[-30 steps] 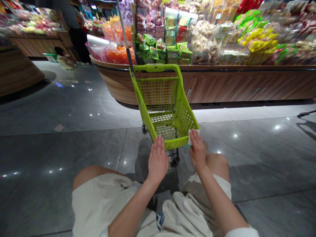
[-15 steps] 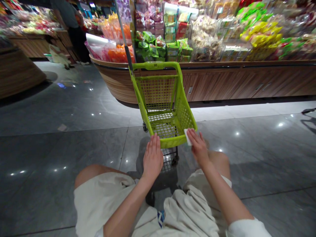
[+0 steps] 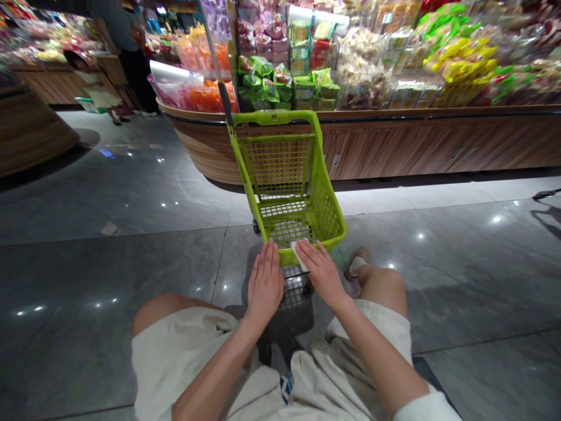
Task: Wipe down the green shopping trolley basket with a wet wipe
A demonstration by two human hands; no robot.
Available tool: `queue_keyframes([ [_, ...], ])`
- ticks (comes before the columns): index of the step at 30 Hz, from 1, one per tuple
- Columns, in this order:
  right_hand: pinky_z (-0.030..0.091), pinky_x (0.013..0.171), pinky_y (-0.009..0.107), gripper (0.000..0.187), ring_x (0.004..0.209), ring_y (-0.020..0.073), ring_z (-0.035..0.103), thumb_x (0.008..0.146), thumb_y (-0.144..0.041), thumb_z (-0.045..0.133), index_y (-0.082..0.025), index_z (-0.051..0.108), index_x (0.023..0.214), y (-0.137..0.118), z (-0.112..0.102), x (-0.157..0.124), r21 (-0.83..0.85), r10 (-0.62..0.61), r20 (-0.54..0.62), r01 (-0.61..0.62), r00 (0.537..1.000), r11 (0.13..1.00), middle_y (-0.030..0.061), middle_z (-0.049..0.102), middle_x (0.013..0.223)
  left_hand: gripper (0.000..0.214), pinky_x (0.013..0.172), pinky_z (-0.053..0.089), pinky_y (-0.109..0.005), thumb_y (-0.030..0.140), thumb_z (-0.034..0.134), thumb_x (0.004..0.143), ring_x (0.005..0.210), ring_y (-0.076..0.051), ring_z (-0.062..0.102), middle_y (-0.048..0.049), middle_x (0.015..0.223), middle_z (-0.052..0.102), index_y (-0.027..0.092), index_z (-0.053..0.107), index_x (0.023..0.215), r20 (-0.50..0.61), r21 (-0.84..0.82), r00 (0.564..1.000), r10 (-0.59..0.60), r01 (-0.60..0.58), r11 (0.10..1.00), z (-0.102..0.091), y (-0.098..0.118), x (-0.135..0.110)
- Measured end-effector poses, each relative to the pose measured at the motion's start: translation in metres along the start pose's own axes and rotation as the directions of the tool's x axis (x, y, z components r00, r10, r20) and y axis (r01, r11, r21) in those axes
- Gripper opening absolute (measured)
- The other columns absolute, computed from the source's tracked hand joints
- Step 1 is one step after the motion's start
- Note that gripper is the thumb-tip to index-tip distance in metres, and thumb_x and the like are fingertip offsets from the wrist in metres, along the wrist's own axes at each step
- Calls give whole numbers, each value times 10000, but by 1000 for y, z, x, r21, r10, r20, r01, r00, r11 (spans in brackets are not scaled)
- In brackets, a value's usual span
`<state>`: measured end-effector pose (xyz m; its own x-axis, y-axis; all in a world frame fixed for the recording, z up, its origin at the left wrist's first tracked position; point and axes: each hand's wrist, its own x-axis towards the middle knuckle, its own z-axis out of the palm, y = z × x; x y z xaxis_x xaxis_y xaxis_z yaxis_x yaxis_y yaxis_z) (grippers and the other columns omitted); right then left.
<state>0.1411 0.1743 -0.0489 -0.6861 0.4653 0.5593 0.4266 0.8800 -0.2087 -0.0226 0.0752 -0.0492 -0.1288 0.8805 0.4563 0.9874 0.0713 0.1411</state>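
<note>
In the head view, your lime-green plastic shopping cart with lattice walls (image 3: 326,204) stands upright on the glossy grey tiled floor (image 3: 109,280), directly ahead of you. Your bare left hand (image 3: 266,282) lies at the left part of the cart's near rim, its fingers straight and together; the thumb is hidden, so I cannot tell whether it clamps the rim. Your bare right hand (image 3: 322,272) holds a small white cloth or tissue (image 3: 299,256) clamped under its fingers against the middle of that same rim, just beside your left hand, with the little finger spread apart. A dark grey pole (image 3: 225,102) rises at the cart's far left corner. Beyond the cart runs a long wood-grain display counter (image 3: 381,146); shiny green bags (image 3: 265,85) sit behind the cart's far rim, orange packets (image 3: 208,96) to the left of them and bright yellow bags (image 3: 464,67) well to the right. On your side of the cart, your beige fabric shorts (image 3: 184,356) cover both thighs, and a tan shoe (image 3: 358,263) rests near the cart's right near corner. Far left of the cart, a person in a grey top and dark trousers (image 3: 137,73) stands near another person in pale clothing (image 3: 99,90).
</note>
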Motion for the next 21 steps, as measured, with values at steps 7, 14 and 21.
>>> queue_keyframes([
  [7,163,1239,516,827,1417,193,450,765,41,347,-251,343,1539,39,-19,-22,-135,309,-214,-341,927,930,79,536,1485,764,1206,318,-475,138,440,937,1536,-270,170,-194,1633,250,80,33,1580,-27,-49,999,-40,39,998,-2,8,-4],
  [14,61,1260,438,661,1423,160,436,866,-18,385,-207,396,1500,-65,24,21,-10,148,-94,-149,985,989,73,557,1467,794,1195,338,-496,112,449,910,1531,-280,190,-193,1629,265,106,30,1585,-44,-63,997,-64,61,996,3,13,-4],
  [21,-4,1257,447,628,1348,175,528,841,12,391,-231,510,1407,31,-26,-8,-134,37,-59,-45,998,990,54,661,1340,787,1197,334,-459,143,420,952,1526,-263,217,-177,1627,276,114,-52,1581,-33,10,999,-42,42,999,-4,-7,-8],
])
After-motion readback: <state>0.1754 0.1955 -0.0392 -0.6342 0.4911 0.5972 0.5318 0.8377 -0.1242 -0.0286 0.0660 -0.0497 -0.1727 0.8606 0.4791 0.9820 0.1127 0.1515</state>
